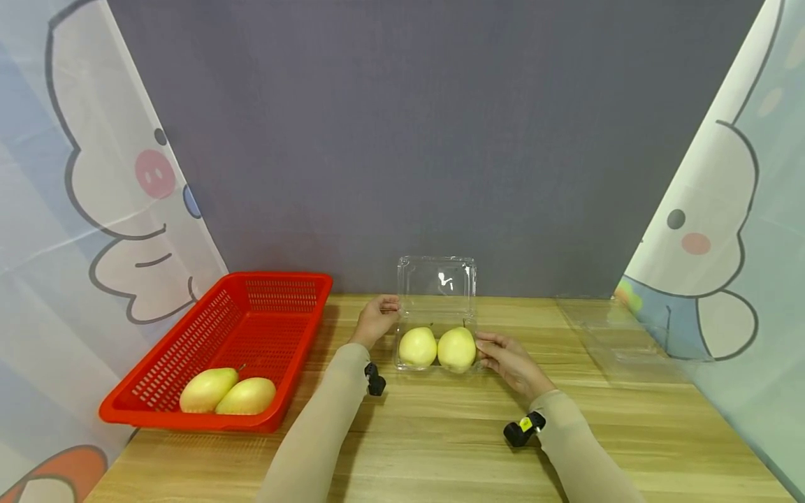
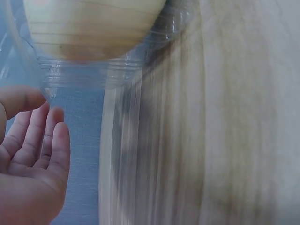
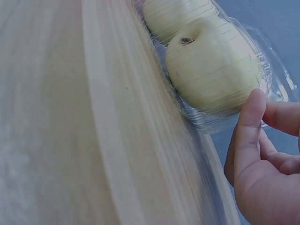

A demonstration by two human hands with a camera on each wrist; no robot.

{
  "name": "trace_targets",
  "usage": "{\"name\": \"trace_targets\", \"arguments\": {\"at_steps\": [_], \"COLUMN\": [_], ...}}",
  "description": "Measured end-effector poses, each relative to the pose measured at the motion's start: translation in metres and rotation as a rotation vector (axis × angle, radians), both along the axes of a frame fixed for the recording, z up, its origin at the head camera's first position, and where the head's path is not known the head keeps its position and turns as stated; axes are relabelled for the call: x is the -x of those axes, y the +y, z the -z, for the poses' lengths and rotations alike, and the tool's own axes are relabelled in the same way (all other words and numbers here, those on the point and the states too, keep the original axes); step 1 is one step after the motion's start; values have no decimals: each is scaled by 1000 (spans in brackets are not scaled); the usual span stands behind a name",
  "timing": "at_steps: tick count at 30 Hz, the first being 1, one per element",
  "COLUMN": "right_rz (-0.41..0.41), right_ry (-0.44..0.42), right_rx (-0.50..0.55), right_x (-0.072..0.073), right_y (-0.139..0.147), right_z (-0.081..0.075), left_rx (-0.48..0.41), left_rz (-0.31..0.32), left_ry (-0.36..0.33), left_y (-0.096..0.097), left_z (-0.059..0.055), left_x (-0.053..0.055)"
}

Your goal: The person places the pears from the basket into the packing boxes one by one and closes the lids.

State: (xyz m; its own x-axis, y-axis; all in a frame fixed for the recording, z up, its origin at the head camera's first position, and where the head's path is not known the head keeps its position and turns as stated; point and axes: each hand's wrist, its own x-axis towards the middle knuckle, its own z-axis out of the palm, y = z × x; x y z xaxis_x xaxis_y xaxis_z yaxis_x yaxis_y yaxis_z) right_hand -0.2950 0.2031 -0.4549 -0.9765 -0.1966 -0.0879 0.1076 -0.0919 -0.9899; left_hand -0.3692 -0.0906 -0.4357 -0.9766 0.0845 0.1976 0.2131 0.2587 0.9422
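A clear plastic clamshell box sits on the table with its lid raised at the back. Two yellow-green pears lie side by side in its base, stems pointing away. My left hand is at the box's left side; in the left wrist view its thumb and fingertips pinch a corner of the clear plastic, below a pear. On the other side, my right hand pinches the box's right rim between thumb and index finger, close beside the right pear.
To the left stands a red slotted basket holding two more pears near its front. Clear plastic containers lie at the table's right side. A dark grey panel rises behind the wooden table.
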Motion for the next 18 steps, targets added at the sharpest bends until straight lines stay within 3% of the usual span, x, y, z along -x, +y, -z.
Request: {"name": "trace_targets", "arguments": {"at_steps": [18], "right_rz": [-21], "right_ry": [-2], "right_rx": [-12], "right_x": [1], "right_y": [2], "right_z": [1], "left_rx": [153], "left_rz": [15], "left_ry": [115], "left_y": [-6], "left_z": [2], "left_x": [2]}}
